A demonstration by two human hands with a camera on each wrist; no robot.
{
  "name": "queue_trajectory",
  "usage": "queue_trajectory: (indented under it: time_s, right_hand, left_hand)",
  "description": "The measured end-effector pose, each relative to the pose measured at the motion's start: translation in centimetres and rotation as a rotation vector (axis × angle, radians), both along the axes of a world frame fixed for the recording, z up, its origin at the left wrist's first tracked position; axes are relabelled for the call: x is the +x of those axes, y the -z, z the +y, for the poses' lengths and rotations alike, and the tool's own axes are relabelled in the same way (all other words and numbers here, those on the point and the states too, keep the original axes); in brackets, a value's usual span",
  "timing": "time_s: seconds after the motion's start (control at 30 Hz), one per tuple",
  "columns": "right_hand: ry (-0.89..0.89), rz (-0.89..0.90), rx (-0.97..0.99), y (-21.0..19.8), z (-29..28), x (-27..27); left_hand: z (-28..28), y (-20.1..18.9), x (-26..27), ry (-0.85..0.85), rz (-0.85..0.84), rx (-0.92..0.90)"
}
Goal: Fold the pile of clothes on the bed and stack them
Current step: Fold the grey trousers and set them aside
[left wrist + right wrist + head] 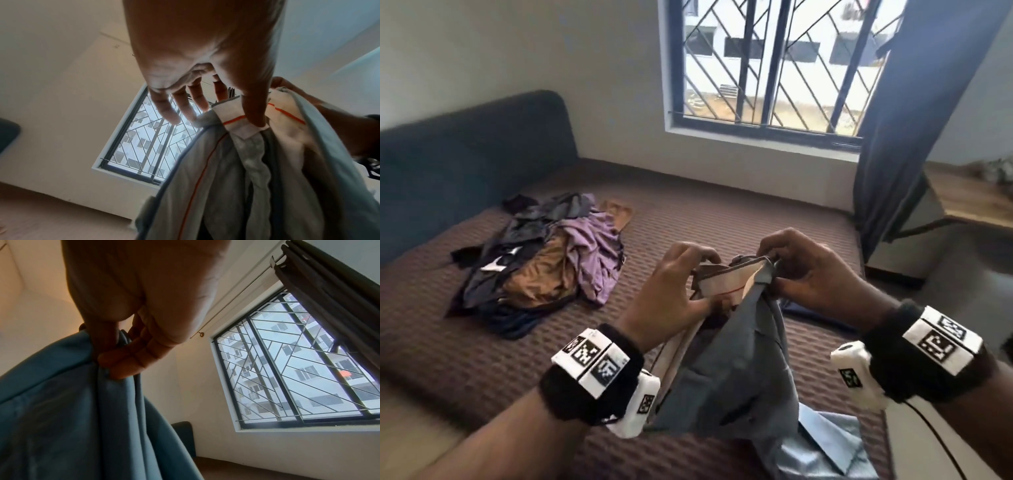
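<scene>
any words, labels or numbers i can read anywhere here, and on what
No readable text in any view.
Left wrist band: black-and-white square code markers, no letters.
Right wrist band: the same kind of markers.
Grey-blue garment: waistband lining has a red stitched line, no print.

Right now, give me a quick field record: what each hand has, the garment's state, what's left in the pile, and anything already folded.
left hand: pinches the white-lined waistband of the grey-blue garment
right hand: grips the same garment's top edge
garment state: held up over the bed, hanging down, not yet folded
lining detail: white inner band with an orange-red line
unfolded pile: heaped at far left on the bed, purple, brown and dark pieces
folded stack: dark fabric lies under the right hand; cannot tell if folded
</scene>
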State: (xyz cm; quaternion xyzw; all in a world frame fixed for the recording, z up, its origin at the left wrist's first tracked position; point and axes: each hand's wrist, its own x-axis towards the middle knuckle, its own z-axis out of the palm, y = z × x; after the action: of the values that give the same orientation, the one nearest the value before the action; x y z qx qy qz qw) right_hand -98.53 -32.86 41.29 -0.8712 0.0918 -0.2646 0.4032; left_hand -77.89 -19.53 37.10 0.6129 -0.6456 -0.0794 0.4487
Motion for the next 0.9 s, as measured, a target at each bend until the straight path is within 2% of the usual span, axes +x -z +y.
queue_trajectory:
  time_s: [0.1, 0.17, 0.3, 0.37, 0.43, 0.47, 0.57, 0.67, 0.73, 0.8, 0.9]
  right_hand:
    - [-0.046, 0.086, -0.138, -0.5, 0.2, 0.1]
    - [-0.096, 0.138, -0.203, -1.1, 0.4, 0.2]
    - [-0.219, 0.194, -0.233, -2.5, 0.6, 0.7]
    - [-0.269, 0.239, -0.162, -3.0, 0.3, 0.8]
    - [-0.203, 0.3, -0.03, -3.5, -0.1, 0.8]
    - [-0.157, 0.304, -0.024, -3.5, -0.1, 0.9]
    - [-0.051, 0.287, -0.159, -2.8, 0.3, 1.4]
    - [-0.004, 0.358, -0.109, -2.9, 0.1, 2.3]
    - [0.035, 0.443, -0.117, -2.9, -0.3, 3.0]
    - [0.122, 0.441, -0.073, -2.5, -0.5, 3.8]
    - [0.25, 0.348, 0.016, -1.6, -0.8, 4.4]
  left_hand:
    - [0.6, 0.4, -0.7, -0.02, -0.036, -0.023]
    - [0.6, 0.8, -1.0, 0.014, -0.004, 0.061]
    - [1.0, 1.0, -2.5, 0.16, 0.176, 0.137]
    - [1.2, 0.8, -3.0, 0.129, 0.241, 0.107]
    - [1.1, 0.7, -3.1, 0.081, 0.273, 0.062]
    - [1.1, 0.6, -3.2, 0.061, 0.281, 0.054]
    - [0.9, 0.1, -3.0, 0.01, 0.283, 0.069]
    - [0.9, -0.7, -2.8, 0.105, 0.425, 0.156]
    - [0.8, -0.2, -3.1, 0.143, 0.468, 0.144]
    - [0.7, 1.0, -3.7, 0.128, 0.472, 0.1]
    - [0.8, 3.8, -3.8, 0.03, 0.351, -0.005]
